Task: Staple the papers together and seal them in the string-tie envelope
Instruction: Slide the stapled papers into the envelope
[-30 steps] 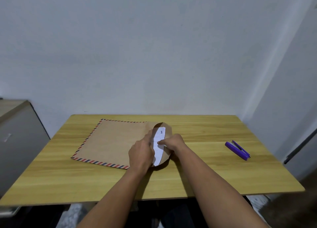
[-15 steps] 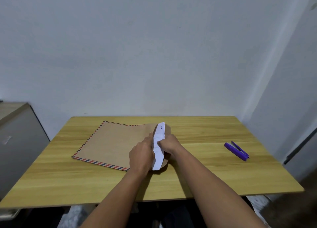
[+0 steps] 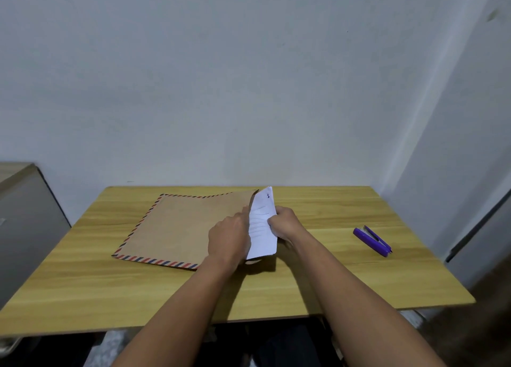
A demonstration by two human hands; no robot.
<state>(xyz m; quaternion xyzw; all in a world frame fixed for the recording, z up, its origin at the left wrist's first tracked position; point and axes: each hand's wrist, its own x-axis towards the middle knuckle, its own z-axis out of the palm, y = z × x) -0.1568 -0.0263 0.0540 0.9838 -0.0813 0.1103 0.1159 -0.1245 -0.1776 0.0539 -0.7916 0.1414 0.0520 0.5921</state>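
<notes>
With the stapler (image 3: 372, 241) idle at three o'clock, the right hand (image 3: 284, 223) pinches the papers (image 3: 262, 225) at the envelope (image 3: 188, 225) mouth, the left hand (image 3: 229, 236) gripping its edge; insertion and tying remain.

table (image 3: 318, 278): light wooden top with grain running left to right, its far edge against the wall.
envelope (image 3: 182, 228): brown, with a red-and-blue striped border, lies flat on the table to the left of the left hand's fingers (image 3: 243, 214), which rest at its open right end.
stapler (image 3: 372, 241): purple, lies on the table well to the right of the right hand's fingers (image 3: 273, 224), apart from everything else, its length set at a slant.
</notes>
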